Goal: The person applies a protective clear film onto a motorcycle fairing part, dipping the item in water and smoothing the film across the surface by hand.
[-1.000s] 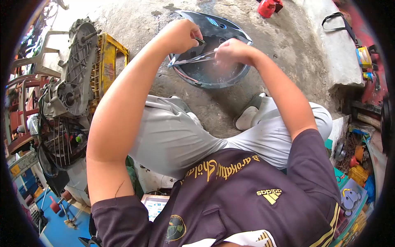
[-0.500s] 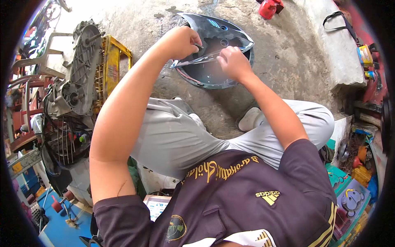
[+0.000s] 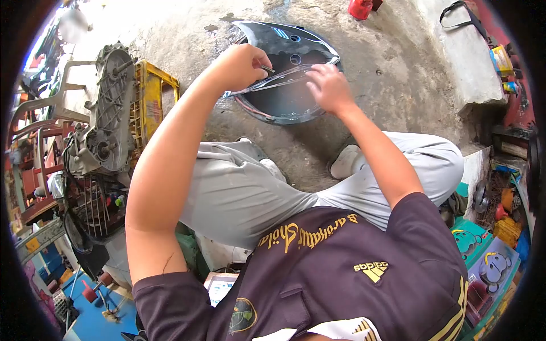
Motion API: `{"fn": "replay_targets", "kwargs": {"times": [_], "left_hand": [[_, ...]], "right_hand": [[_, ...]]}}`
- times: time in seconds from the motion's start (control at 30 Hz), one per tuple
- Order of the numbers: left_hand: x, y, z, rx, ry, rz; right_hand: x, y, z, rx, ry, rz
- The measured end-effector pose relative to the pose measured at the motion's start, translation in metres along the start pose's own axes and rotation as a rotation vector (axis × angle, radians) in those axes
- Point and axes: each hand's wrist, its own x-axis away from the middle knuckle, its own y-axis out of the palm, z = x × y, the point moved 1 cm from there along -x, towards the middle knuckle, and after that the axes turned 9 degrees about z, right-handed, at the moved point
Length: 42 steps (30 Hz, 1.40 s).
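Observation:
A dark, glossy curved panel (image 3: 263, 35) with blue stripes and round holes lies over a dark rounded basin (image 3: 284, 119) on the floor. Clear, thin strips (image 3: 278, 81) run across it from the lower left to the right. My left hand (image 3: 244, 67) is closed over the panel's left side, pinching a small dark object (image 3: 267, 69) whose kind I cannot make out. Over the right part of the panel, my right hand (image 3: 331, 90) has its fingers apart beside the end of the strips, with nothing visible in it.
On the left stand a metal engine casing (image 3: 108, 102) and a yellow crate (image 3: 149, 105). A red object (image 3: 359, 8) is at the top. A concrete ledge (image 3: 475, 74) runs along the right, with coloured boxes (image 3: 495, 270) below. My shoes (image 3: 347, 162) rest near the basin.
My right hand has released the strips it was pinching and its fingers have spread. My left hand stays closed on the small object. The view has shifted slightly.

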Motion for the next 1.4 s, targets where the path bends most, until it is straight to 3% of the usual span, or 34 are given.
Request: {"fn": "replay_targets", "kwargs": {"times": [0.2,0.3,0.47,0.57,0.67,0.8,1.07,1.17,1.3,1.4], "left_hand": [[0.003,-0.002,-0.002,0.06,-0.105,-0.048],[0.002,0.001,-0.006,0.062,-0.071,-0.034],[0.006,0.002,-0.001,0.027,-0.037,-0.04],[0.009,0.0,-0.002,0.011,-0.06,-0.06],[0.009,0.001,-0.013,0.031,-0.051,-0.038],[0.006,-0.002,-0.005,0.021,-0.028,-0.04],[0.011,0.002,-0.013,0.06,-0.009,-0.02],[0.009,-0.003,-0.007,0.049,-0.045,-0.043],[0.01,-0.001,-0.005,0.067,-0.031,-0.046],[0.012,0.003,-0.01,0.049,0.008,-0.019]], "right_hand": [[0.0,-0.001,0.023,0.168,0.19,0.055],[-0.003,-0.002,-0.023,0.165,-0.067,-0.058],[0.001,0.009,-0.009,0.077,-0.066,0.04],[0.0,0.007,0.024,0.141,0.155,0.125],[-0.006,-0.001,0.009,0.176,0.151,0.045],[0.001,0.003,-0.03,0.055,-0.182,0.054],[-0.003,0.002,0.011,0.161,0.075,0.069],[0.002,0.002,-0.024,0.086,-0.176,0.051],[0.002,0.006,-0.005,0.063,-0.155,0.051],[-0.002,-0.001,0.019,0.168,0.038,0.081]]}}
